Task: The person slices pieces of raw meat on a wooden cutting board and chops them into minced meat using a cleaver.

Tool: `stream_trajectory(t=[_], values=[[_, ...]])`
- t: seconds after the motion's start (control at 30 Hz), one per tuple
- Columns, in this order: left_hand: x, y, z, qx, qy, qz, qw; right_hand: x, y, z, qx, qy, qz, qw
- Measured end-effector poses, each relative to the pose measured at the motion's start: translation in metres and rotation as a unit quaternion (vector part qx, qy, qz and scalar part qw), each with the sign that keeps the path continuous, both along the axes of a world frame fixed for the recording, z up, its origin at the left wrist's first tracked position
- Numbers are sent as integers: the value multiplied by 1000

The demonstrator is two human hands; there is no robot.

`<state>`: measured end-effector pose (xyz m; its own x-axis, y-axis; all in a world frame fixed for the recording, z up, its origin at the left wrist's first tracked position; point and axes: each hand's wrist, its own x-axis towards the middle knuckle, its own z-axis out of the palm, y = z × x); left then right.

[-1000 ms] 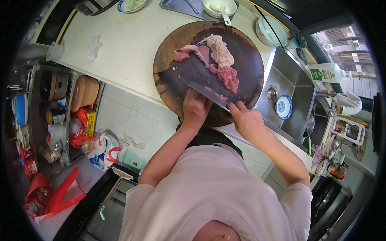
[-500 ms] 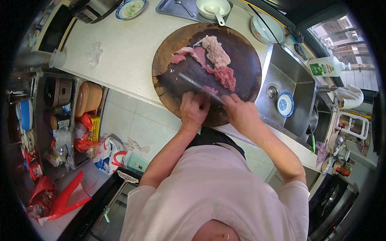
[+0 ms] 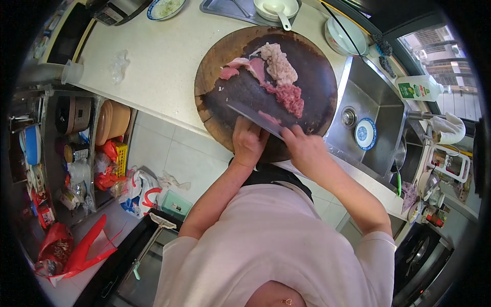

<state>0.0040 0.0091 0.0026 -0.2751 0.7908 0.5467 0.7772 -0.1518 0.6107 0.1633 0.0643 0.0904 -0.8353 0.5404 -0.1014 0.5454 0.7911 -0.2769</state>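
My right hand [image 3: 307,148] is closed round the handle of a kitchen knife [image 3: 250,115]. Its blade slants across the near part of a round wooden chopping board [image 3: 212,66]. Close behind the blade is my left hand [image 3: 249,140], fingers curled down at the board; whatever lies under them is hidden. A small pink piece of meat [image 3: 269,117] rests along the blade's far side. Farther up the board are pink meat slices [image 3: 239,64], a pale minced heap [image 3: 279,64] and a redder minced heap [image 3: 290,98].
Right of the board is a steel sink [image 3: 383,110] with a blue-and-white bowl [image 3: 365,133] in it. A glass bowl [image 3: 343,38] and a white bottle [image 3: 419,88] stand by the sink. A tray [image 3: 217,7] holds a white bowl [image 3: 266,11] at the back. A crumpled plastic bag [image 3: 118,66] lies left.
The knife blade, blurred by motion before, now shows sharply at nearly the same slant. Both hands keep about the same place. The whole view has shifted slightly.
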Motion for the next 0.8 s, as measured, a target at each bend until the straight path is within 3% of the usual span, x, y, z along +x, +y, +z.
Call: stream_trajectory(t=[0.13, 0.17, 0.27, 0.6, 0.8], values=[[6, 2, -4, 17, 0, 64, 998, -46, 16, -17, 17, 63, -4, 998], [5, -3, -1, -23, -11, 50, 998, -51, 21, -22, 8, 77, -7, 997], [7, -5, -4, -25, 22, 69, 997, -37, 39, -20, -34, 57, -87, 994], [4, -2, 12, 9, 4, 31, 999, 21, -10, 7, -76, -16, -52, 996], [4, -4, -2, -50, -3, 37, 998, 38, -13, 6, -82, -53, -48, 994]])
